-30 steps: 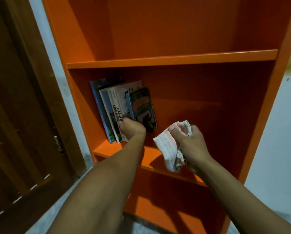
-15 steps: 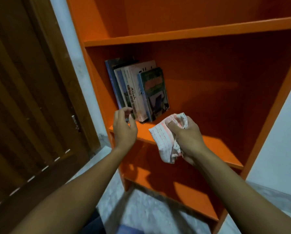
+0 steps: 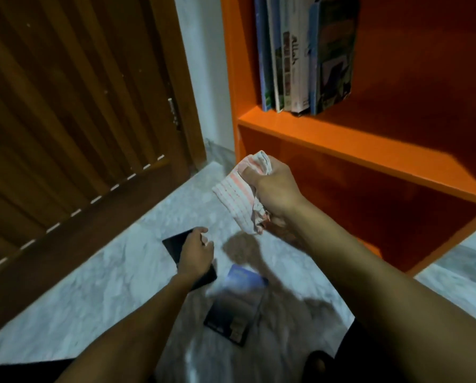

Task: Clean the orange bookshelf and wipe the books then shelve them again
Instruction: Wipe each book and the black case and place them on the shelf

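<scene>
The orange bookshelf [image 3: 341, 145] stands at the right. Several books [image 3: 300, 56] stand upright at the left end of its upper shelf. The compartment below them holds nothing that I can see. My right hand [image 3: 275, 194] grips a bunched white cloth with pink stripes [image 3: 236, 194] in front of the shelf's lower left corner. Down on the marble floor lies a black book [image 3: 176, 244]. My left hand [image 3: 196, 254] is on it, with fingers curled at its right edge. A dark blue book [image 3: 236, 305] lies flat on the floor just right of that hand.
A brown wooden door [image 3: 79, 106] fills the left side, with a strip of white wall between it and the shelf. Grey marble floor [image 3: 106, 286] spreads below. My dark-clothed legs show at the bottom edge.
My view has dropped from the shelf to the floor. My left hand left the shelved books and came down onto the black book. The right hand still grips the cloth.
</scene>
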The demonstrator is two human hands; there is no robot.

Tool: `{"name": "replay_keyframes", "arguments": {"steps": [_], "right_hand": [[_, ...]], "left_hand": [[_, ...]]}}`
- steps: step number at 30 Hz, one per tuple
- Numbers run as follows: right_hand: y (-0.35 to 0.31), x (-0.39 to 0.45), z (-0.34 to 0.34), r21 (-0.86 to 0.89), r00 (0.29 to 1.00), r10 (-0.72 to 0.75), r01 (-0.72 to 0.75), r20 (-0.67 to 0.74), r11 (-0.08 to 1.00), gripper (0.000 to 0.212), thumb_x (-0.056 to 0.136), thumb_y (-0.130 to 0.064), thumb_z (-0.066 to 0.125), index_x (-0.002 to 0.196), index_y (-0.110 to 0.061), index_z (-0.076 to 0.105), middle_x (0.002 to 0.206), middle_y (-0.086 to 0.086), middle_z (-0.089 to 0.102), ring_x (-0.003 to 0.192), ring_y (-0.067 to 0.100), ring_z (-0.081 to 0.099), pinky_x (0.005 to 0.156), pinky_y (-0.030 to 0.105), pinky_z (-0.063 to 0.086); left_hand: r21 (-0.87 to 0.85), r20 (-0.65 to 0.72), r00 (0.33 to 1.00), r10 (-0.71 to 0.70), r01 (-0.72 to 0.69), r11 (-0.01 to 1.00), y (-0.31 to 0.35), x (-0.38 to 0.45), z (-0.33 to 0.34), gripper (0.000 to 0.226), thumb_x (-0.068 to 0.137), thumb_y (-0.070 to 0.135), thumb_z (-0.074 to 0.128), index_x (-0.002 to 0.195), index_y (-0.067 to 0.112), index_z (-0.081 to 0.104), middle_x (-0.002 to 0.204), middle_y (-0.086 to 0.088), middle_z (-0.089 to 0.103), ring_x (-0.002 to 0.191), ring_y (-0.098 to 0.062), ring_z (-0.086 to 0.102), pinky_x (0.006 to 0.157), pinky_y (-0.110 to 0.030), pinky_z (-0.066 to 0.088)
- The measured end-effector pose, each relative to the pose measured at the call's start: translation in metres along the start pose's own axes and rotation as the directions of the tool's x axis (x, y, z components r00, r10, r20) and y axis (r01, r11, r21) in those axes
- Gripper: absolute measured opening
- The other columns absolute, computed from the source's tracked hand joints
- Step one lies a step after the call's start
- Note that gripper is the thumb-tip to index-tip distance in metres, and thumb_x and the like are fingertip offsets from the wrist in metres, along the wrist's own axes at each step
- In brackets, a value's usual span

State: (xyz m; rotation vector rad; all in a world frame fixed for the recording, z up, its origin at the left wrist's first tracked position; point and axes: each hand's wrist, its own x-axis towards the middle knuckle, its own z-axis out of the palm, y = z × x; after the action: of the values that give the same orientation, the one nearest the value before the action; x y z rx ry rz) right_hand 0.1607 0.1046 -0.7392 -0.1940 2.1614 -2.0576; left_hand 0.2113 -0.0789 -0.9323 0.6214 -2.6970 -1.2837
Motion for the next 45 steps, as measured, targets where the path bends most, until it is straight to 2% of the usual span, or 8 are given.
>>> {"name": "replay_keyframes", "arguments": {"steps": [4,7,12,21,29,38,43,45], "right_hand": [[0.034,-0.001,0.023,-0.042,0.994,0.067,-0.064,0.08,0.997,0.031,0.095,-0.022,0.065,0.122,-0.008,0.061,0.118,0.011,0.068,0.108,0.029,0.065,0.085,0.04,0.052],[0.044,0.003,0.034,-0.091,0.992,0.061,-0.051,0.108,0.995,0.044,0.093,-0.026,0.067,0.132,-0.009,0.056,0.13,0.011,0.064,0.119,0.029,0.061,0.099,0.045,0.051],[0.048,0.013,0.031,-0.121,0.993,-0.008,0.023,0.119,0.992,0.011,0.095,-0.019,0.065,0.104,-0.013,0.063,0.082,-0.006,0.064,0.076,0.009,0.063,0.062,0.021,0.049],[0.057,0.017,0.021,-0.138,0.993,-0.009,0.025,0.114,0.99,0.011,0.095,-0.022,0.063,0.103,-0.014,0.064,0.086,-0.002,0.064,0.078,0.011,0.065,0.06,0.018,0.05],[0.05,0.02,0.015,-0.099,0.992,0.046,-0.034,0.121,0.995,0.011,0.096,-0.021,0.064,0.104,-0.015,0.063,0.097,0.006,0.072,0.084,0.018,0.073,0.068,0.029,0.059],[0.036,0.018,-0.006,0.315,0.858,0.456,-0.512,0.238,0.799,0.027,0.095,-0.007,0.061,0.12,0.002,0.06,0.109,0.02,0.073,0.099,0.035,0.072,0.095,0.056,0.053],[0.035,0.016,-0.014,0.413,0.848,0.505,-0.523,0.161,0.746,0.012,0.098,-0.006,0.055,0.104,0.0,0.064,0.088,0.017,0.076,0.068,0.028,0.074,0.05,0.046,0.059],[0.034,0.014,-0.016,0.482,0.851,0.516,-0.493,0.095,0.724,0.015,0.101,-0.011,0.052,0.102,-0.001,0.063,0.091,0.015,0.074,0.065,0.028,0.072,0.049,0.045,0.056]], "left_hand": [[0.077,0.136,0.98,-0.146,0.136,0.988,-0.066,-0.025,0.039,0.032,0.086,0.022,0.063,0.11,0.001,0.058,0.098,-0.017,0.063,0.093,-0.033,0.063,0.074,-0.035,0.043],[0.194,0.285,0.906,-0.312,0.264,0.945,-0.113,-0.037,0.07,0.052,0.094,0.034,0.058,0.136,0.003,0.049,0.13,-0.013,0.059,0.116,-0.031,0.058,0.091,-0.028,0.045],[0.362,0.345,0.816,-0.464,0.34,0.868,-0.138,-0.051,0.108,0.075,0.09,0.043,0.063,0.15,0.016,0.027,0.139,-0.015,0.046,0.124,-0.037,0.051,0.101,-0.046,0.046],[0.608,0.188,0.821,-0.54,0.334,0.72,-0.127,-0.054,0.136,0.073,0.095,0.039,0.054,0.154,0.015,0.018,0.147,-0.016,0.037,0.13,-0.033,0.042,0.104,-0.044,0.037],[0.281,0.285,0.864,-0.416,0.34,0.898,-0.11,-0.039,0.117,0.028,0.101,0.015,0.045,0.129,0.014,0.05,0.119,-0.016,0.062,0.105,-0.032,0.061,0.088,-0.044,0.055],[0.217,0.264,0.95,-0.165,0.108,0.97,-0.037,0.003,0.028,0.019,0.1,0.011,0.051,0.113,0.003,0.062,0.11,-0.013,0.065,0.108,-0.033,0.063,0.093,-0.037,0.05],[-0.077,0.152,0.968,-0.198,0.211,0.974,0.02,0.016,-0.043,0.007,0.099,0.011,0.055,0.094,0.009,0.059,0.094,-0.016,0.066,0.083,-0.031,0.063,0.071,-0.039,0.053],[-0.163,0.136,0.971,-0.197,0.218,0.962,0.044,0.016,-0.073,0.007,0.1,0.012,0.055,0.094,0.012,0.06,0.095,-0.019,0.068,0.077,-0.032,0.064,0.065,-0.038,0.054]]}}
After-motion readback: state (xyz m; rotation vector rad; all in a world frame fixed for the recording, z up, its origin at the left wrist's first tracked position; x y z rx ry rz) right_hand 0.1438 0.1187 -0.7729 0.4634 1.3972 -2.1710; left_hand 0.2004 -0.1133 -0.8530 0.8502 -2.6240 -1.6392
